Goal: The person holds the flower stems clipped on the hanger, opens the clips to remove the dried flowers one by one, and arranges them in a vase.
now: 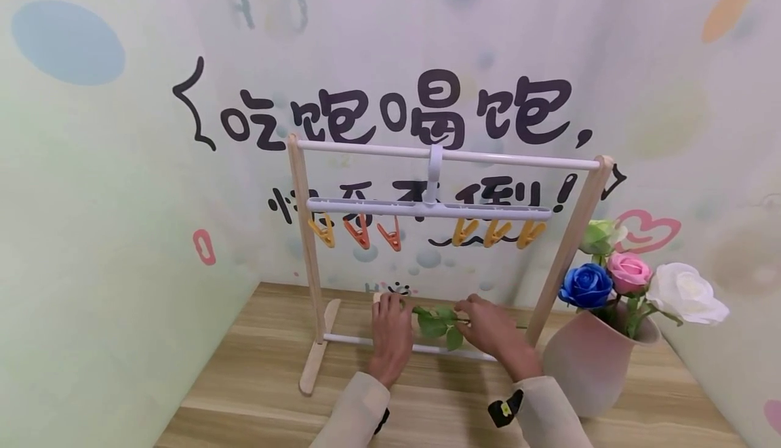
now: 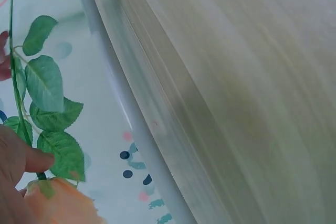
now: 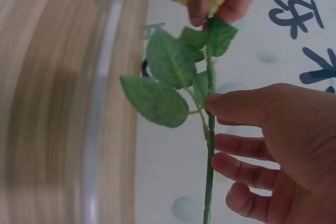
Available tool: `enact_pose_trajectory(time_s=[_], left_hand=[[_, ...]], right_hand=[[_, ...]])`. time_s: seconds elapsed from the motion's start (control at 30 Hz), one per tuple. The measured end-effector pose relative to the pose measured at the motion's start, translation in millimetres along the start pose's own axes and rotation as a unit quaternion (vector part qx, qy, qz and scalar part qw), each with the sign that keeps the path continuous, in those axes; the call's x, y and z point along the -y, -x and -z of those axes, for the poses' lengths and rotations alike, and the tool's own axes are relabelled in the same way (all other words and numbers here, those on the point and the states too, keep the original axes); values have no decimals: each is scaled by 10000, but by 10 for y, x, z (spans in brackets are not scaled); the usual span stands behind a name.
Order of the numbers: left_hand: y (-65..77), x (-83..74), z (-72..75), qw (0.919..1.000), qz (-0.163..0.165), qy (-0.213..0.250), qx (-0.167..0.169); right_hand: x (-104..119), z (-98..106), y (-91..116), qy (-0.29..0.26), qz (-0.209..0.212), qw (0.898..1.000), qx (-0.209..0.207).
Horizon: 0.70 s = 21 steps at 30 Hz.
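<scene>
A peach-orange rose (image 2: 63,203) with a green leafy stem (image 3: 209,166) lies sideways between my two hands, above the lower bar of the rack. My left hand (image 1: 392,333) pinches the stem just under the bloom; in the head view that hand mostly covers the petals. Farther down the stem, my right hand (image 1: 491,329) holds it between thumb and fingers, with the other fingertips alongside. Several green leaves (image 1: 432,326) spread out between the hands.
Around the hands stands a wooden rack (image 1: 567,258) with white bars. A white hanger (image 1: 390,208) with yellow and orange-red clips (image 1: 389,236) hangs above them. On the right, a pinkish vase (image 1: 588,367) holds blue, pink, white and green roses. Behind is a printed wall (image 1: 378,34).
</scene>
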State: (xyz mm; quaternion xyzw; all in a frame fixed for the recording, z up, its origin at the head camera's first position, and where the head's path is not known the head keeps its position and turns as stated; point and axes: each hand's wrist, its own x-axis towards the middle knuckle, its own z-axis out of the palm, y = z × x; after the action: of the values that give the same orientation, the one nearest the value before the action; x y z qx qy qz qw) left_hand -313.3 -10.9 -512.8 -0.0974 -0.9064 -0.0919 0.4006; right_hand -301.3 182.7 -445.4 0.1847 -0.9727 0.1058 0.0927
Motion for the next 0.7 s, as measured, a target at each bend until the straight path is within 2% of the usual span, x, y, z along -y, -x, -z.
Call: enact_pose_trajectory(time_s=[0.13, 0.33, 0.53, 0.7], left_hand=[[-15, 11, 30, 9997, -28, 158, -167], [-40, 30, 28, 9986, -161, 120, -483], [-49, 31, 30, 9975, -374, -39, -597], [-45, 12, 46, 9968, -462, -65, -656]], right_hand=[[5, -113, 30, -64, 190, 9997, -114], [45, -155, 71, -315, 494, 9980, -236], [71, -186, 105, -515, 453, 9976, -90], [67, -224, 152, -677, 453, 9963, -274]])
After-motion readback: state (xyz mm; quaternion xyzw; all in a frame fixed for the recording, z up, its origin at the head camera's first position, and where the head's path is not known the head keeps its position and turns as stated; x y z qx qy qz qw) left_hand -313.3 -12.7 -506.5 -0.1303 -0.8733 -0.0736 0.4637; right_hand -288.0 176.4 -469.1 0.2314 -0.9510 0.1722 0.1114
